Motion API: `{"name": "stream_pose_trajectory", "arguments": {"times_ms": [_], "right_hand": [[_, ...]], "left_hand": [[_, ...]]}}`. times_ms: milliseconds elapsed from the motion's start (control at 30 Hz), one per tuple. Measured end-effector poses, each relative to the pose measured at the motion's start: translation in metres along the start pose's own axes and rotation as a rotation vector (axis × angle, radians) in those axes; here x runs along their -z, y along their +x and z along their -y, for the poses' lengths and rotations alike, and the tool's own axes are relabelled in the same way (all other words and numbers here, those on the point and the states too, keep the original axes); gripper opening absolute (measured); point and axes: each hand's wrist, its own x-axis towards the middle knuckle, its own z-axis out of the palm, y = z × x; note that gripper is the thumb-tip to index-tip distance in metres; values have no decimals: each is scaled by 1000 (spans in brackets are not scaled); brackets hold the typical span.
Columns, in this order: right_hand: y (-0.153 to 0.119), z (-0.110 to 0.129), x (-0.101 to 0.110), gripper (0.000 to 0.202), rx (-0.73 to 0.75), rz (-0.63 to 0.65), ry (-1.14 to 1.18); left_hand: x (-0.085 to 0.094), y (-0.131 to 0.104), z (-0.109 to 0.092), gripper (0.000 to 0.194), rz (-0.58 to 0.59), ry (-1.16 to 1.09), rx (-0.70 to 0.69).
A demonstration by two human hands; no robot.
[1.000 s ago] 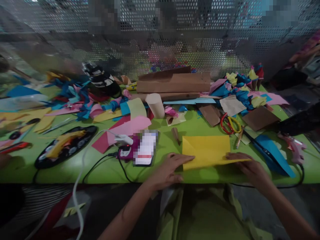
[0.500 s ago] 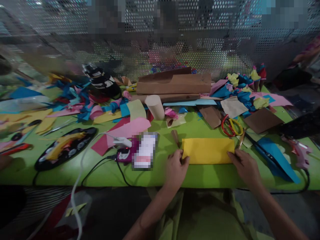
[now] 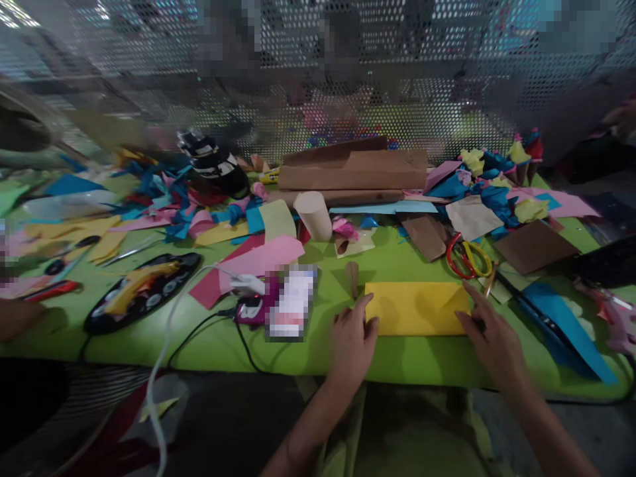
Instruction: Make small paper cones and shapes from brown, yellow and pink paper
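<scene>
A folded yellow paper point(image 3: 417, 309) lies flat on the green table near its front edge. At its left end is my left hand point(image 3: 352, 334), with thumb and index finger apart and the fingertips touching the paper's edge. My right hand point(image 3: 494, 334) is at the right end, its index finger and thumb spread over the corner and side of the paper. Just beyond the paper's left corner lies a small brown rolled paper piece point(image 3: 352, 279). Scissors with red and yellow handles point(image 3: 468, 257) rest behind my right hand.
A phone point(image 3: 293, 301) lies beside a purple power adapter point(image 3: 252, 310) with cables. Behind are a cream paper roll point(image 3: 314, 216), brown paper point(image 3: 352, 173) and a black bottle point(image 3: 216, 165). A yellow glue gun point(image 3: 144, 288) rests on a black tray at left. Another person's hand point(image 3: 20, 318) shows at the left edge.
Both hands have loosened from pinching the yellow paper, and their index fingers now extend along its ends. The whole view has shifted slightly, moving the scene a little to the right.
</scene>
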Motion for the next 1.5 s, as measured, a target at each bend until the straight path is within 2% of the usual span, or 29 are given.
{"name": "stream_pose_trajectory", "arguments": {"times_ms": [200, 400, 567, 767, 933, 1267, 1500], "right_hand": [[1, 3, -1, 53, 36, -32, -6], [4, -2, -1, 38, 143, 62, 7], [5, -2, -2, 39, 143, 33, -14], [6, 1, -2, 39, 123, 56, -27], [7, 1, -4, 38, 95, 41, -33], [8, 2, -7, 38, 128, 35, -49], [5, 4, -6, 37, 150, 28, -195]], "left_hand": [[2, 3, -1, 41, 15, 16, 3], [4, 6, -4, 40, 50, 42, 37], [2, 7, -2, 39, 49, 57, 24], [2, 8, -2, 35, 54, 90, 19], [2, 9, -2, 33, 26, 117, -16], [-5, 8, 4, 30, 1, 160, -125], [5, 7, -1, 33, 41, 340, -193]]}}
